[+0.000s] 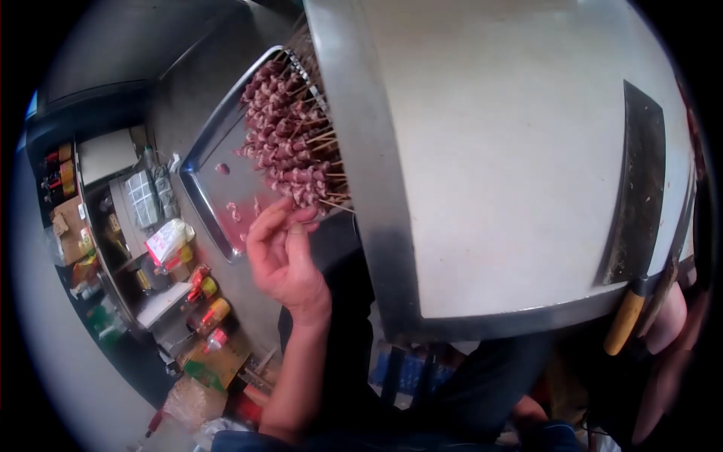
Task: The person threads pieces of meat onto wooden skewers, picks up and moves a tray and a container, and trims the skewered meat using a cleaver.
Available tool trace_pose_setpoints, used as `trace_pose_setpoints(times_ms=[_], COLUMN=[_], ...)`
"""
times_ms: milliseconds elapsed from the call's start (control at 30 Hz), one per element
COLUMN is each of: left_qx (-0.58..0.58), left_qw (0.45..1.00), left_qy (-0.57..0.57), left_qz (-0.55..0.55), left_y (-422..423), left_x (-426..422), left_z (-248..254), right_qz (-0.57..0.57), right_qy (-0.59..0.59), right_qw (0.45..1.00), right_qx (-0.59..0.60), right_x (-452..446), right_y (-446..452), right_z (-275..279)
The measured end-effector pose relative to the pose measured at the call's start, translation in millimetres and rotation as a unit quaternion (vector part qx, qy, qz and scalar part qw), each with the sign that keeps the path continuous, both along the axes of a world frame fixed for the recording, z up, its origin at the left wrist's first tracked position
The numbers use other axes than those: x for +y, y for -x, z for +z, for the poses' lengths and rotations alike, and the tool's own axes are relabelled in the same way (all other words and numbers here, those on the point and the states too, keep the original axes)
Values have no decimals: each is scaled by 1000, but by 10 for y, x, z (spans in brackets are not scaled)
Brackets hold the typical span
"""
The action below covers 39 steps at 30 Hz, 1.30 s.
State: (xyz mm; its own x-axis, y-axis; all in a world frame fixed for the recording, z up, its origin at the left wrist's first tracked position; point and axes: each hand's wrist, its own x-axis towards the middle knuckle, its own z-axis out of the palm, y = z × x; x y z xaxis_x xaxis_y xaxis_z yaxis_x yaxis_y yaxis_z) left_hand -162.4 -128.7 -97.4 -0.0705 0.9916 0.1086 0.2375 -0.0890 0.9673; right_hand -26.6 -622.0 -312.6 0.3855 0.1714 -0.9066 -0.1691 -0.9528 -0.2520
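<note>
My left hand [290, 252] is at the near end of a row of raw meat skewers [290, 143], its fingers curled and touching the closest one. Whether anything is pinched between thumb and fingertips is hidden. The skewers lie side by side in a metal tray [207, 211], sticks pointing toward the white board. A few loose meat bits [233, 211] are on the tray's bare part. Low in the view, a patch of skin by a blue sleeve looks like part of my right arm [527, 410]; my right hand's fingers are hidden.
A large white board [497, 166] in a metal frame fills the right side. A cleaver [636, 188] with a wooden handle lies at its far right, beside another person's arm [666, 324]. Shelves with bottles [207, 309] and packages [151, 200] stand at left.
</note>
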Motion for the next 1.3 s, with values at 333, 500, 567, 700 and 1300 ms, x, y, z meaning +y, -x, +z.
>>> trace_pose_setpoints(times_ms=[333,500,567,700,1300], left_qx=[-197,-240,-275,-325,-344], left_qw=[979,970,961,943,818], left_qy=[-43,-32,-19,60,461], left_qz=[42,36,22,-25,-31], left_y=[118,486,566,776,2], left_x=[18,-161,-207,-267,-503], left_z=[241,308,370,95,-898], right_qz=[33,12,3,-16,-106], right_qy=[-81,-134,-152,-180,-286], right_qw=[993,980,974,960,891], right_qx=[-85,-146,-167,-213,-335], right_x=[383,361,350,179,52], right_y=[-215,-360,-344,-343,-726], right_z=[-724,-474,-358,-41,696])
